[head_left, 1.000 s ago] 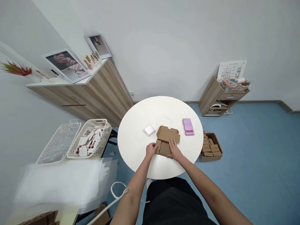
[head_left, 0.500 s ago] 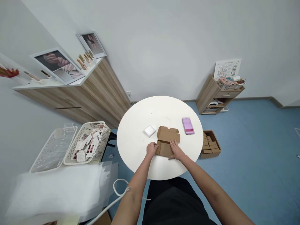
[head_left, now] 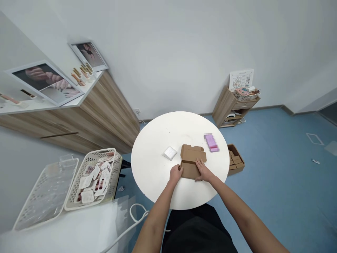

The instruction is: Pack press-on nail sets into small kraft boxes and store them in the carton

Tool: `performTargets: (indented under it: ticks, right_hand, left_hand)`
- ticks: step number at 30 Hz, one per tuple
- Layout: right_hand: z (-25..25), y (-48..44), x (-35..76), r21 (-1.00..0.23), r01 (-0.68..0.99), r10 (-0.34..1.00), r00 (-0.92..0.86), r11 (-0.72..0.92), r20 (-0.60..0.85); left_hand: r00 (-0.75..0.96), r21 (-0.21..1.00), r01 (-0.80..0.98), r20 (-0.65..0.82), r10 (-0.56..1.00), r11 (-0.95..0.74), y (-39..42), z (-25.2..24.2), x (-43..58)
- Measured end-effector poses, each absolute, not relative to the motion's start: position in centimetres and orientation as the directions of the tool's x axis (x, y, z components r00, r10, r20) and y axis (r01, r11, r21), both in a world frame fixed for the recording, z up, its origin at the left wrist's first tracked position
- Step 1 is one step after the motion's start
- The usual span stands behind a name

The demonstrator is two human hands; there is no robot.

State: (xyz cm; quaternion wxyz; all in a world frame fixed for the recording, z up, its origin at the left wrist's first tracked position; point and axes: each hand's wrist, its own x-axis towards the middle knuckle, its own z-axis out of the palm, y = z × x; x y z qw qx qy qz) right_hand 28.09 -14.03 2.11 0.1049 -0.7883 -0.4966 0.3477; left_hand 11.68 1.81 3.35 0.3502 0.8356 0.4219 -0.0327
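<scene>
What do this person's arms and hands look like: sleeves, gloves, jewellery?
The left hand and right hand wear no gloves, and no ring, watch or bracelet shows. Both arms are uncovered as far as the picture reaches; no sleeves in view.

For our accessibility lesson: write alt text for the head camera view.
A person's left hand and right hand rest on a half-folded brown cardboard box on a round white table. A small white packet and a blurred pink object lie beside it.

cardboard mailer box (head_left: 191, 162) | brown, flat-folded, lid flap open away | lying between both grips, touching them
</scene>
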Motion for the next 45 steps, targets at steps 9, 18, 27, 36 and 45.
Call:
performTargets:
  ticks: [9,18,27,36,45]
  right_hand:
    - [2.8,-12.2,27.2,-0.446,0.622,0.757,0.430,-0.643,-0.492]
    - [2.0,-11.7,27.7,-0.457,0.633,0.775,0.434,-0.625,-0.460]
    - [1.7,-11.4,28.3,-0.489,0.633,0.795,0.407,-0.600,-0.449]
    - [0.9,-11.6,29.3,-0.508,0.687,0.849,0.344,-0.519,-0.402]
    - [0.7,-11.5,30.1,-0.544,0.692,0.872,0.286,-0.474,-0.396]
  left_hand:
    - [0.416,0.514,0.811,-0.171,0.893,-0.279,10.6,3.8,11.1]
    - [0.316,0.504,0.861,-0.416,0.853,-0.073,15.0,2.8,14.1]
    - [0.389,0.677,0.734,-0.484,0.784,0.054,13.6,3.6,11.9]
    - [0.601,0.742,0.654,-0.394,0.695,-0.144,3.8,4.8,15.8]
    - [0.575,0.625,0.717,-0.282,0.768,-0.308,-1.6,3.4,17.5]
